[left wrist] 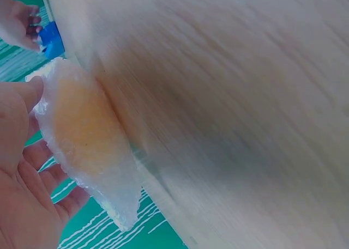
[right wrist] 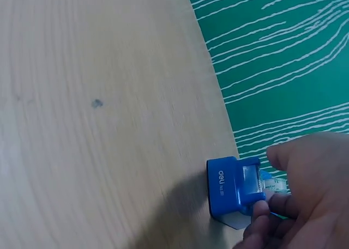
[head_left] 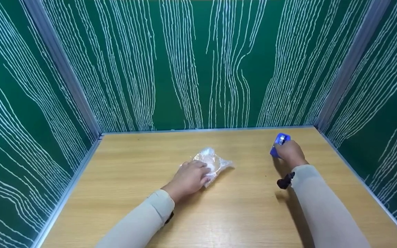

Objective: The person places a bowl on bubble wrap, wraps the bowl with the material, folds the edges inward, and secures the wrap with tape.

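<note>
In the head view, my left hand (head_left: 191, 177) lies over a package in clear bubble wrap (head_left: 209, 159) on the wooden table. The left wrist view shows the thumb on one face of the wrapped package (left wrist: 90, 129) and the fingers at its edge. A yellow-orange tint shows through the wrap, but what is inside cannot be made out. Farther right, my right hand (head_left: 291, 153) holds a small blue tape dispenser (head_left: 280, 141). Close up, its fingers (right wrist: 262, 219) curl at the dispenser's side, with the thumb near the tape roll (right wrist: 274, 184).
The wooden table (head_left: 122, 206) has a metal edge strip. Green panels (head_left: 215, 69) with wavy white lines rise at the back and both sides. Grey posts (head_left: 64, 69) stand at the rear corners. A dark mark (right wrist: 97, 103) shows on the tabletop.
</note>
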{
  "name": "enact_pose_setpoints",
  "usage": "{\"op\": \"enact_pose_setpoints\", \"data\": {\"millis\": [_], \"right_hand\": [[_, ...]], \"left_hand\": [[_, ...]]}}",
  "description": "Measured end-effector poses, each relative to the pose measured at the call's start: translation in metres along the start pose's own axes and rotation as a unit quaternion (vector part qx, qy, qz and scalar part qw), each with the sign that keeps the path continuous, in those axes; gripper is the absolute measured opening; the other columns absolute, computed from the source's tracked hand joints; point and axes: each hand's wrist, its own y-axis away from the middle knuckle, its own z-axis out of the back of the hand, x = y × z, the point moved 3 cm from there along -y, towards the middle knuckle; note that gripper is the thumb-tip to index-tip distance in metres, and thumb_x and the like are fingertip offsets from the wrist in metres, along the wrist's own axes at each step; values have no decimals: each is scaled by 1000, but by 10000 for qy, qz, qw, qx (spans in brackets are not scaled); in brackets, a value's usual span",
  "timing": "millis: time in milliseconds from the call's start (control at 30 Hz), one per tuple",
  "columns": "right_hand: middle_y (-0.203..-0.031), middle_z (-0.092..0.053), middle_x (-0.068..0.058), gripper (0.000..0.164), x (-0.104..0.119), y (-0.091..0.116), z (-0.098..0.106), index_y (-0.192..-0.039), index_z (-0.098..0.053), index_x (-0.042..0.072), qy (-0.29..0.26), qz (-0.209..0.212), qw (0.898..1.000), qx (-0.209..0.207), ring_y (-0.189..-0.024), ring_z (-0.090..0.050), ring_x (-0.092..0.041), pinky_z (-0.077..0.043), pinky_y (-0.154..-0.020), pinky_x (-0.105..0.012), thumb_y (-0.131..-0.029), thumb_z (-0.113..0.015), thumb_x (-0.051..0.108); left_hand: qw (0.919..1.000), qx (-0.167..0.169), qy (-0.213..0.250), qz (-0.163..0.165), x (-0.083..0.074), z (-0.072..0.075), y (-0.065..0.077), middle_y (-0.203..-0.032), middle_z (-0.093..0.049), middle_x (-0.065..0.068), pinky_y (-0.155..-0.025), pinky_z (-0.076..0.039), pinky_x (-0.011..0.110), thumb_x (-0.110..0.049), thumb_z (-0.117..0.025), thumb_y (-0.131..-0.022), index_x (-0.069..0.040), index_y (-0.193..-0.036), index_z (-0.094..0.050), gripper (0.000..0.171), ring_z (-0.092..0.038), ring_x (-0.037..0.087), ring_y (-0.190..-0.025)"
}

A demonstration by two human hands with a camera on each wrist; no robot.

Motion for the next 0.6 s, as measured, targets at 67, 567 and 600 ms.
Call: {"op": "enact_pose_setpoints", "data": {"millis": [67,567,600], "right_hand": [[-182,-27,-36,88,1,-2,0,-177,-3,-8,-90,-57,9999,-52,-168,-32,-57,-29,-137,-72,-121,-43,46],[-184,-27,-32,67,4,-10,-3,-177,-7,-10,-1053,-656,9921,-182,-170,-33,-48,-24,-142,-64,-119,-32,12],[-184,-26,-32,67,4,-10,-3,-177,-7,-9,-1084,-682,9916,-180,-170,-32,-48,-23,-142,-65,-119,-32,11]], "left_hand": [[10000,-14,-52,-34,0,0,0,-166,-64,4,-136,-40,56,-46,-59,-117,-22,-156,-70,47,-53,27,-161],[9998,107,113,82,2,-1,-2,-171,-60,4,-140,-33,57,-46,-58,-118,-23,-159,-68,48,-49,28,-165],[9998,115,134,84,2,-1,-3,-171,-60,4,-140,-33,58,-46,-58,-118,-22,-159,-68,48,-48,29,-165]]}}
